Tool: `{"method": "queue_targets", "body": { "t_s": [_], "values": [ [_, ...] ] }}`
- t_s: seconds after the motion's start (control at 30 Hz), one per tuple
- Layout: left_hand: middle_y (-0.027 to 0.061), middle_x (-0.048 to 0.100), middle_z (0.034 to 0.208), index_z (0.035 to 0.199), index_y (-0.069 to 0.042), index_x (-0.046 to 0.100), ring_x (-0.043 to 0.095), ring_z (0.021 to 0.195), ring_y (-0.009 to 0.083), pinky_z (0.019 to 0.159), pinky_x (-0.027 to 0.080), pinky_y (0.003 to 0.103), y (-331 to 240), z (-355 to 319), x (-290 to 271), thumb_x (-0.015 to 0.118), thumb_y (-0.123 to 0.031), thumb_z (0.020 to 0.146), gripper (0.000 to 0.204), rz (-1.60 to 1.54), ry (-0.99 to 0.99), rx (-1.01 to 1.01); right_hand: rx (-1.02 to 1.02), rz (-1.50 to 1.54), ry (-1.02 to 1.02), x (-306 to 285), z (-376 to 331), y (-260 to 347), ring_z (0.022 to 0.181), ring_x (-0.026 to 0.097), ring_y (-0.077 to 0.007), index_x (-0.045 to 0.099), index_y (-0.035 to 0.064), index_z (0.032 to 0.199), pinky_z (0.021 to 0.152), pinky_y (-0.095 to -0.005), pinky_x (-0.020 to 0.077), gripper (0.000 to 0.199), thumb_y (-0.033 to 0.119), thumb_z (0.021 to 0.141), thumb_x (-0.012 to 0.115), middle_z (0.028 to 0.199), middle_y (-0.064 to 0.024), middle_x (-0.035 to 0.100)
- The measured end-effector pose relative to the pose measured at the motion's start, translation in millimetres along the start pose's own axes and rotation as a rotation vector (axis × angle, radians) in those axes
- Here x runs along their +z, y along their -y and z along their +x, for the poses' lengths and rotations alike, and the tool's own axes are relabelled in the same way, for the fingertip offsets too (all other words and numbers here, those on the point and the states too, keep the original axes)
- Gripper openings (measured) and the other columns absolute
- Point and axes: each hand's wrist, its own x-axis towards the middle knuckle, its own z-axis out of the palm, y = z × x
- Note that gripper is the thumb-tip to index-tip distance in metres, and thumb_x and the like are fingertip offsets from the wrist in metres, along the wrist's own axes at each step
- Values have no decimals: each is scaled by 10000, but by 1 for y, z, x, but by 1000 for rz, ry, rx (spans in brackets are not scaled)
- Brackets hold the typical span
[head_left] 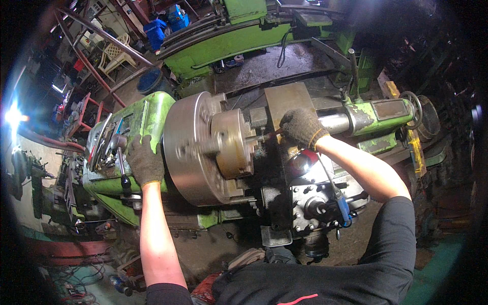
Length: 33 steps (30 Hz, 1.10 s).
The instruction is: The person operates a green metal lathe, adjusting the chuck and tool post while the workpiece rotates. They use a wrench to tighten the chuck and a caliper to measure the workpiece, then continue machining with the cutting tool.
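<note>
My left hand (145,161), in a dark knit glove, lies on the green headstock (161,108) of a lathe, fingers apart, beside a lever with a black knob (125,181). Right of it is a large steel chuck (184,152), its surface smeared as if turning. The chuck's jaws hold a round metal workpiece (230,145). My right hand (304,127), gloved too, is closed round a thin rod-like tool (263,137) whose tip points at the workpiece's right face. Whether the tip touches is hard to tell; the glove hides its other end.
Below my right hand are a lit work lamp (303,161) and the toolpost (316,206). The tailstock (385,113) with its handwheel (414,110) stands at right. Hand tools (104,145) lie on the headstock. Behind are a second green machine (218,47) and a blue bucket (150,80).
</note>
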Motion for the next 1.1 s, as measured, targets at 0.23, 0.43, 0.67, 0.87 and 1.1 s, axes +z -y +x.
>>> {"method": "queue_targets", "body": {
  "t_s": [0.23,0.43,0.67,0.87,1.1],
  "values": [
    [171,609,1454,1310,-119,686,571,1379,410,1131,458,581,0,-7,-10,782,-354,988,411,41,20,-21,224,438,-151,-82,-46,10,966,799,-323,826,10,1171,901,-411,622,279,195,986,732,1049,-163,816],
    [164,617,1432,1305,-132,681,566,1383,392,1136,459,582,-11,0,-15,786,-359,977,413,-25,39,-41,313,193,-275,-146,-137,-18,950,771,-250,820,1,1127,837,-390,599,272,157,905,803,1059,-145,779],
    [165,620,1441,1317,-131,683,569,1388,394,1137,462,579,-5,-3,-12,785,-358,974,423,-7,50,-74,85,-127,-146,-104,-140,-27,857,789,-371,843,79,1003,765,-463,609,230,295,944,793,990,-169,814],
    [169,622,1445,1336,-136,690,574,1391,399,1129,465,594,0,-5,-6,779,-362,981,430,31,25,-40,-44,-96,-62,-45,-116,-13,923,778,-374,866,141,1008,810,-491,621,160,270,934,807,965,-153,797],
    [169,609,1459,1337,-140,689,573,1397,396,1126,466,593,-1,-5,-5,779,-363,983,428,17,33,-49,-42,-60,106,-3,-101,-22,993,771,-411,830,128,938,859,-527,609,132,232,896,761,967,-187,785]
  ]
}}
